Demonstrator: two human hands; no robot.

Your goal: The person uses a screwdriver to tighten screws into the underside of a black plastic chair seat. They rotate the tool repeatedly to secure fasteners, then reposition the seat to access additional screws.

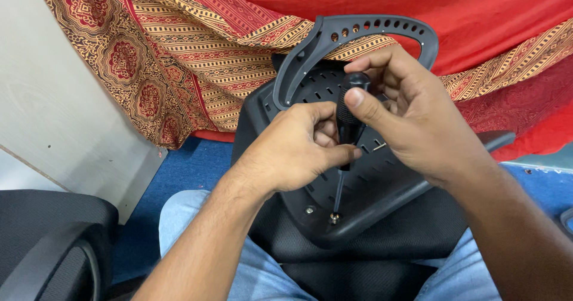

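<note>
A black plastic chair part (pixel 382 187) with slots and a curved perforated bar (pixel 382 25) rests across my lap. A black-handled screwdriver (pixel 349 107) stands upright over it, its tip on a screw (pixel 335 218) near the part's front edge. My right hand (pixel 412 110) grips the top of the handle with thumb and fingers. Lower on the handle and shaft, my left hand (pixel 298 149) pinches the tool.
A red and patterned cloth (pixel 197 44) hangs behind the part. A pale board (pixel 54 110) leans at the left. A black mesh chair piece (pixel 48 241) sits at the lower left. Blue carpet (pixel 179 181) covers the floor. A second screw (pixel 309 210) shows on the part.
</note>
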